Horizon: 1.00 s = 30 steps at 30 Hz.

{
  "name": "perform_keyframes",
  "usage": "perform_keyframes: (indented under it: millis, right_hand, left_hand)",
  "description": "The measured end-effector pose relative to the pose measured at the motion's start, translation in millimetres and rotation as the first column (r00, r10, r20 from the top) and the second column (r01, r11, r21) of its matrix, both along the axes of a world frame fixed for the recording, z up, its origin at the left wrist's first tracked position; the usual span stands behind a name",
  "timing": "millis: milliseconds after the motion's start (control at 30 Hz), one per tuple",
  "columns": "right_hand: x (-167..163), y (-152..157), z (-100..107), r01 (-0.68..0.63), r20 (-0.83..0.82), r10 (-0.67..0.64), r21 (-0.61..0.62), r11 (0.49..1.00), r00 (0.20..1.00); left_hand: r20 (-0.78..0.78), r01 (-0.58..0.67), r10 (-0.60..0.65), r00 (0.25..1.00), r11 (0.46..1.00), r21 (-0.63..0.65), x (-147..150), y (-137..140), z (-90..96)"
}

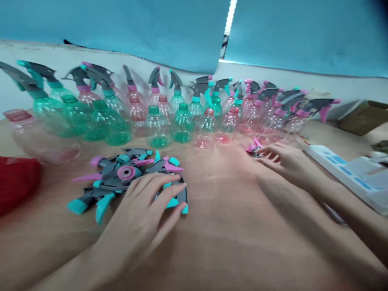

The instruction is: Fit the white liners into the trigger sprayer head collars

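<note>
The left grip (144,208) was loosely spread over a pile of gray, teal and pink sprayer heads (106,180), which reached beyond its fingers and to its left. The right grip (292,165) had its fingertips at a pink-and-gray piece (254,146) on the counter (218,242); whether they pinched it, I could not tell. Green and pink bottles (183,125) stood beyond both grips.

Head cam is looking fwd & down across the table (218,246), sitting above & behind L hand (145,204) & R hand (289,165), close enough that both forearms (351,210) are running off the edges. Bottles (182,127) are standing farther off; blue cloth (121,28) is filling the top bkgd.
</note>
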State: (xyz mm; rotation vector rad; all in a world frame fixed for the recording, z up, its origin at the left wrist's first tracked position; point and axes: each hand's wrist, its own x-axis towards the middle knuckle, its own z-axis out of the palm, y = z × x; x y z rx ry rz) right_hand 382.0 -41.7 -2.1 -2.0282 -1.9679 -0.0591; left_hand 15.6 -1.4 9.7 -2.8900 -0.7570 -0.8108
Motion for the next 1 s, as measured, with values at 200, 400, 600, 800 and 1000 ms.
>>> perform_keyframes:
  millis: [200,400,600,800,1000]
  right_hand:
    - [37.6,17.3,-16.4,0.178,0.125,-0.185,0.068,0.982,0.975]
    - [30.2,46.5,-31.0,0.195,0.126,-0.192,-0.013,0.981,0.973]
    - [26.7,58.1,-31.5,0.191,-0.001,-0.193,-0.130,0.973,0.981]
    - [1.3,40.2,-13.7,-0.048,-0.206,0.014,-0.159,0.986,0.978]
    - [-68.5,-1.6,17.0,-0.355,-0.416,0.314,-0.022,0.935,0.853]
  left_hand:
    - [-0.026,0.151,-0.153,0.988,0.985,-0.082,41.9,-16.3,-9.0]
    - [-0.148,0.147,-0.174,0.974,0.974,-0.173,66.4,-15.2,-28.5]
    - [-0.142,0.064,-0.101,0.985,0.967,-0.247,58.7,-1.7,-40.3]
    - [-0.146,0.016,-0.061,0.987,0.956,-0.294,54.6,6.0,-37.1]
    - [0.041,0.001,0.016,0.999,0.926,-0.378,54.9,-4.7,-22.0]
